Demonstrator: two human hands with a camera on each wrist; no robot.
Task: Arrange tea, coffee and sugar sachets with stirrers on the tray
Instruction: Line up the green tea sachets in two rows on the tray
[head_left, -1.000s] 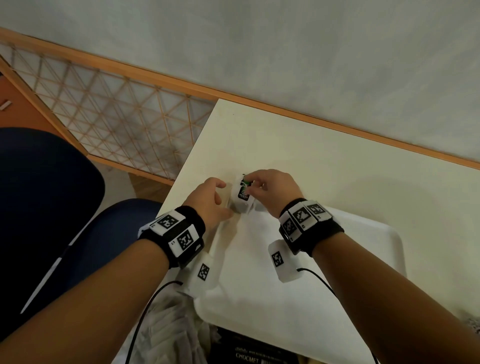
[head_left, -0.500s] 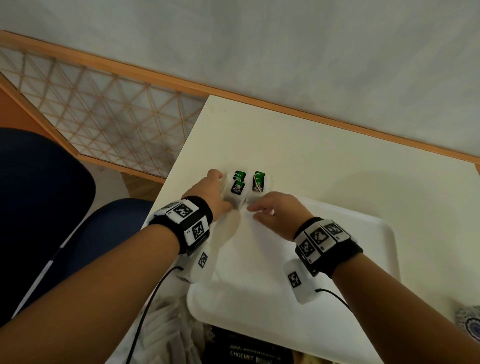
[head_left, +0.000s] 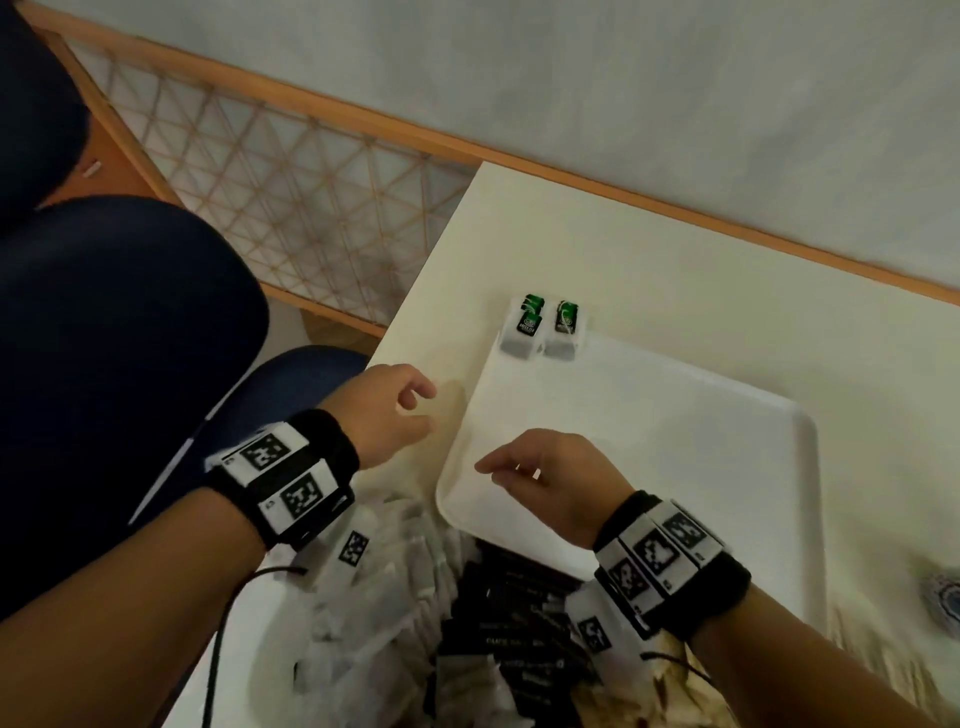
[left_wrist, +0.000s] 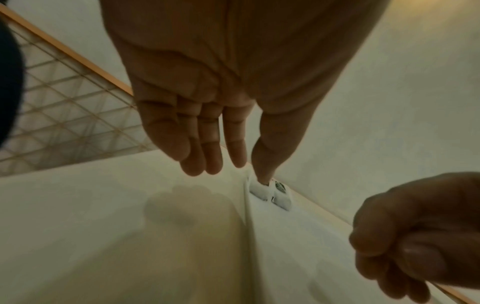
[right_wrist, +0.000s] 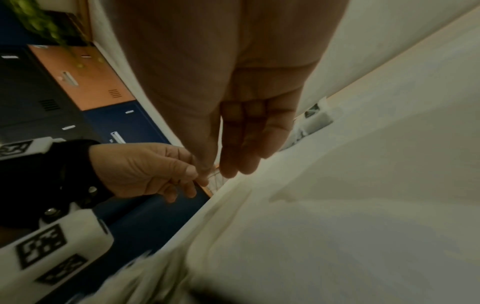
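Note:
Two small stacks of green-labelled tea sachets (head_left: 544, 328) lie side by side at the far-left corner of the white tray (head_left: 701, 467); they also show small in the wrist views (left_wrist: 271, 194) (right_wrist: 314, 116). My left hand (head_left: 415, 410) hovers over the table just left of the tray, fingers relaxed and empty. My right hand (head_left: 498, 470) hangs over the tray's near-left part, also empty with loose fingers. A heap of white sachets (head_left: 374, 623) and black coffee sachets (head_left: 509, 613) lies at the near edge below my wrists.
The cream table (head_left: 675, 270) runs along a wall with a wooden strip. A dark blue chair (head_left: 130, 322) and a lattice screen (head_left: 291, 171) stand to the left. A patterned round object (head_left: 943, 603) sits at the right edge.
Both hands have drawn back toward me from the tea sachets. The right hand let go of a sachet, which now lies beside the other stack at the tray's far-left corner.

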